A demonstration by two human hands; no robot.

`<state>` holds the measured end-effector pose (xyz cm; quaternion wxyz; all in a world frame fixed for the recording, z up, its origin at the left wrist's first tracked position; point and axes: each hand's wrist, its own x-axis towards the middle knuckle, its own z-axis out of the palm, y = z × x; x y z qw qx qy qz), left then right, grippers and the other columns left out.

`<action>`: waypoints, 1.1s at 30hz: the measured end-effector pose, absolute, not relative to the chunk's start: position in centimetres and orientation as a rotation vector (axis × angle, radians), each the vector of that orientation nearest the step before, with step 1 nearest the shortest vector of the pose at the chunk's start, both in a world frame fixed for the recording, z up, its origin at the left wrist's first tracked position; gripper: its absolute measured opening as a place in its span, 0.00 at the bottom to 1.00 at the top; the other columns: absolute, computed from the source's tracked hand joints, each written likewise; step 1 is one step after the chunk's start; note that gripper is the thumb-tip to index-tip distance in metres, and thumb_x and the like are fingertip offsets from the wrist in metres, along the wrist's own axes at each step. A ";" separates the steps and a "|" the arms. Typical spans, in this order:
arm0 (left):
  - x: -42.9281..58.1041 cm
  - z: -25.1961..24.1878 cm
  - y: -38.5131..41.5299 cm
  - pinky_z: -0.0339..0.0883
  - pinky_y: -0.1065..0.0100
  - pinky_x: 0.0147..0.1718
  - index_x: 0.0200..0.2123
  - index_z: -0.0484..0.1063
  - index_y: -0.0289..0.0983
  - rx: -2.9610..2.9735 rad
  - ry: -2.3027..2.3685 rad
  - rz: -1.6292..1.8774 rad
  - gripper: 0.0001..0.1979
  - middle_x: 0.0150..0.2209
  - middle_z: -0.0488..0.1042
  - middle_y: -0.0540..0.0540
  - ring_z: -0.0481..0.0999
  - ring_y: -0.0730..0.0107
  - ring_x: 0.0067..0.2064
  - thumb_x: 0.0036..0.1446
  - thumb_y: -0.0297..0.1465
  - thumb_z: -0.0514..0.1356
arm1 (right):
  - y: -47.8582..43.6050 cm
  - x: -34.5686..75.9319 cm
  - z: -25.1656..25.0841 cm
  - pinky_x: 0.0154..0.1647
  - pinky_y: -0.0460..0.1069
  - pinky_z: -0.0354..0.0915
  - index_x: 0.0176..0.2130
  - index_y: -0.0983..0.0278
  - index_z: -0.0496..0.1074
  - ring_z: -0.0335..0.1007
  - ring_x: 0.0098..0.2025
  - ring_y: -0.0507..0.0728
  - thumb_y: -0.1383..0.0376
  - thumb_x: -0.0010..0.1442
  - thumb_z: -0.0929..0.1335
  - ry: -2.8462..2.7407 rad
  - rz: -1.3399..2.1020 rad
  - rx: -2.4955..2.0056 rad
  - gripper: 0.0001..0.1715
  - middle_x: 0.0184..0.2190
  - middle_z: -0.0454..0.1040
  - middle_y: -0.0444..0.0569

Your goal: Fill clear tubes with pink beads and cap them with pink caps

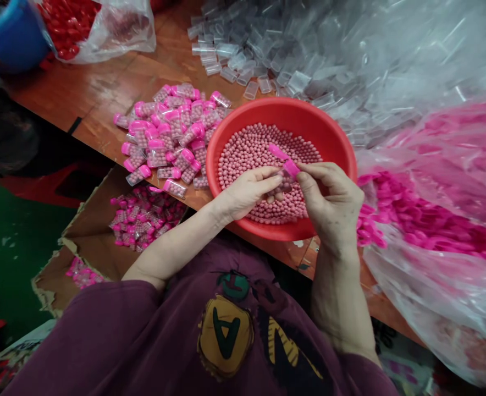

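My left hand [253, 190] pinches a small clear container [283, 184] with pink beads in it, above a red basin [282, 234]. At its top is a bright pink flip cap [291, 168] whose lid stands open. My right hand [331, 198] has thumb and fingers closed on that cap. Pink beads [263, 146] lie in the basin under both hands. To the left, a heap of filled containers with pink caps [172, 129] rests on the table. My fingers partly hide the container.
Empty clear containers [268, 60] are piled at the back right. Loose pink caps [416, 214] spill from a plastic bag [416, 280] at right. Below the table edge, a cardboard box [88, 212] holds more filled containers. A bag of red pieces [70, 25] and a blue tub [12, 41] stand far left.
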<state>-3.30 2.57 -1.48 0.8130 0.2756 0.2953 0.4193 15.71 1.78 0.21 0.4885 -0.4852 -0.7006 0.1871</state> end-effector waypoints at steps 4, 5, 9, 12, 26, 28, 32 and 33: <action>-3.3 -1.8 2.6 0.68 0.73 0.34 0.44 0.82 0.33 0.606 0.602 0.902 0.14 0.40 0.84 0.45 0.81 0.75 0.36 0.66 0.37 0.77 | 1.3 15.8 0.1 0.49 0.60 0.81 0.47 0.54 0.89 0.86 0.45 0.62 0.57 0.74 0.76 -1.678 0.467 -1.199 0.07 0.43 0.88 0.50; -3.3 -1.7 2.6 0.68 0.73 0.34 0.44 0.82 0.33 0.611 0.597 0.899 0.14 0.41 0.84 0.45 0.81 0.75 0.36 0.66 0.37 0.77 | 1.2 15.9 0.2 0.49 0.60 0.81 0.48 0.54 0.89 0.86 0.46 0.62 0.58 0.74 0.77 -1.679 0.464 -1.197 0.07 0.44 0.88 0.50; -3.3 -1.4 2.6 0.66 0.74 0.32 0.43 0.82 0.33 0.595 0.614 0.876 0.12 0.39 0.83 0.46 0.80 0.76 0.35 0.68 0.36 0.76 | 1.2 16.0 0.3 0.49 0.59 0.82 0.49 0.54 0.89 0.86 0.45 0.61 0.61 0.74 0.76 -1.707 0.462 -1.187 0.07 0.44 0.88 0.49; -3.3 -1.1 2.6 0.63 0.74 0.30 0.40 0.80 0.33 0.578 0.635 0.874 0.11 0.36 0.80 0.48 0.77 0.78 0.32 0.68 0.34 0.75 | 1.4 16.1 0.4 0.49 0.59 0.83 0.49 0.54 0.89 0.86 0.46 0.61 0.61 0.74 0.76 -1.760 0.455 -1.202 0.08 0.45 0.88 0.50; -2.7 -0.6 2.1 0.70 0.73 0.37 0.44 0.82 0.34 0.785 0.777 1.060 0.03 0.34 0.76 0.52 0.74 0.77 0.34 0.70 0.27 0.72 | 1.3 15.7 -1.0 0.52 0.60 0.82 0.53 0.54 0.87 0.86 0.47 0.62 0.54 0.75 0.76 -1.697 0.567 -1.081 0.12 0.47 0.88 0.51; -2.6 -0.6 2.2 0.69 0.72 0.37 0.44 0.82 0.34 0.810 0.798 1.047 0.01 0.33 0.76 0.52 0.73 0.77 0.34 0.71 0.26 0.70 | 1.3 15.6 -1.3 0.51 0.59 0.82 0.51 0.54 0.88 0.86 0.46 0.61 0.58 0.75 0.76 -1.704 0.522 -1.048 0.08 0.45 0.88 0.50; -2.5 -0.6 2.1 0.66 0.73 0.33 0.43 0.82 0.34 0.815 0.859 1.027 0.05 0.31 0.73 0.53 0.71 0.77 0.32 0.69 0.29 0.73 | 1.1 15.6 -1.6 0.49 0.59 0.83 0.50 0.56 0.87 0.86 0.45 0.62 0.61 0.77 0.74 -1.819 0.338 -1.062 0.08 0.44 0.88 0.52; -2.5 -0.6 2.0 0.65 0.73 0.32 0.42 0.82 0.34 0.807 0.877 1.029 0.06 0.30 0.72 0.53 0.70 0.77 0.31 0.68 0.30 0.75 | 1.0 15.7 -1.5 0.50 0.60 0.83 0.51 0.56 0.87 0.86 0.46 0.63 0.61 0.77 0.73 -1.862 0.288 -1.063 0.10 0.45 0.88 0.53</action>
